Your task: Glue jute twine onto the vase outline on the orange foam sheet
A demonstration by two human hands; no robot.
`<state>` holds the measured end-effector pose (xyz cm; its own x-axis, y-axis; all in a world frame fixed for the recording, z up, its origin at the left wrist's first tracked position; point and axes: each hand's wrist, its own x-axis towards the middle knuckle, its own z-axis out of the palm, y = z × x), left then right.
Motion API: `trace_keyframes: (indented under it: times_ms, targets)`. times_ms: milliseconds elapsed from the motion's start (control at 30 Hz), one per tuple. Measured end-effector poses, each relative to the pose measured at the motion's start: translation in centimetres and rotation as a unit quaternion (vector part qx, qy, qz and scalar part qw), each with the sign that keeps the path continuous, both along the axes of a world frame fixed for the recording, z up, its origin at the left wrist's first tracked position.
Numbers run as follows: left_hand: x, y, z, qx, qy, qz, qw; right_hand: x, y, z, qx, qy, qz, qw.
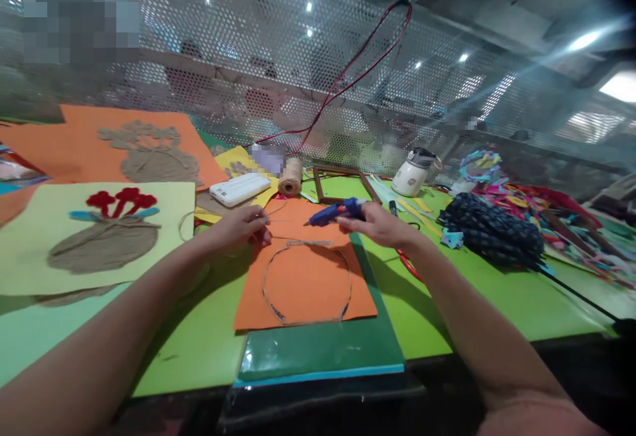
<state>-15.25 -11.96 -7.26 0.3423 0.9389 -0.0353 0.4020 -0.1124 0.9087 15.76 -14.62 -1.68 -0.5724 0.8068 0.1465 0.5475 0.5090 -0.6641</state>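
Right hand [375,224]: extends inward above the orange sheet [308,287], clamps fingers around the glue gun [330,213], probably to keep the nozzle aimed toward the left fingers.
Left hand [243,227]: reaches forward palm inward, pinches fingers together, apparently on a twine strand [281,220], likely to steady it.
Twine outline [311,243]: lies on the orange sheet, nearer the body than both hands' fingers.
Green folder [322,353]: lies under the orange sheet, perhaps as flat backing.
Twine spool [291,177]: sits beyond the left fingers on the desk [477,303], presumably within reach.
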Motion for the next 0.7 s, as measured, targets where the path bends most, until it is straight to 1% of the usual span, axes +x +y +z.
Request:
trace_keyframes:
  times_ms: [133, 267, 367, 533, 700]
  targets:
    - [0.2, -0.2, 0.0, 0.02, 0.048, -0.016, 0.999, -2.0, -1.3, -1.0, -0.003, -0.051, 0.032, 0.998]
    - [0.2, -0.3, 0.1, 0.026, 0.073, -0.018, 0.997, -2.8, -1.9, -1.4, -0.008, -0.07, 0.049, 0.996]
    - [0.2, -0.2, -0.1, 0.024, 0.077, -0.018, 0.997, -3.1, -2.0, -1.7, -0.01, -0.083, 0.039, 0.996]
    - [0.1, 0.1, -0.3, 0.049, 0.096, -0.035, 0.993, -3.5, -2.0, -1.8, -0.005, -0.094, 0.022, 0.995]
    - [0.1, -0.1, -0.1, 0.06, 0.112, -0.035, 0.991, -3.6, -2.1, -1.9, -0.007, -0.096, 0.012, 0.995]
